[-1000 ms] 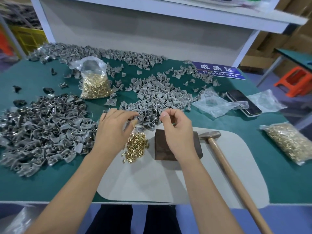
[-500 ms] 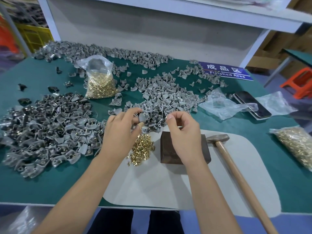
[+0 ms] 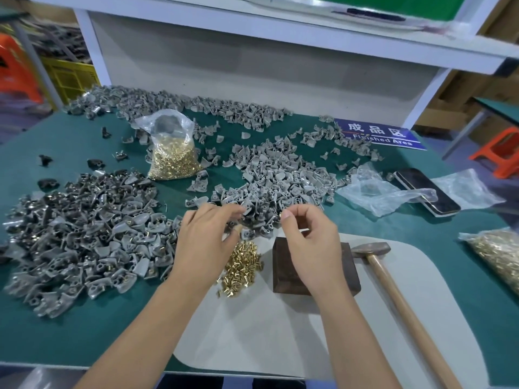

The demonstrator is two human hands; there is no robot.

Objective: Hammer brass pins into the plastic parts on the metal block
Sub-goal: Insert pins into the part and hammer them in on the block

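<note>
Factory assembly bench here: a green counter [image 3: 70,327] heaped with grey plastic parts [image 3: 280,175], bagged brass pins [image 3: 172,158], a hammer [image 3: 393,282] by a metal block [image 3: 314,276], and a blue "Finished Area" sign [image 3: 379,134] under white shelving [image 3: 280,37].

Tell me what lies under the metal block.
The metal block sits on a pale grey mat over the green table. The right hand covers part of its top; anything beneath the block is hidden.

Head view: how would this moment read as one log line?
left hand: reaching into grey parts | right hand: over metal block | hammer: lying unused
</note>
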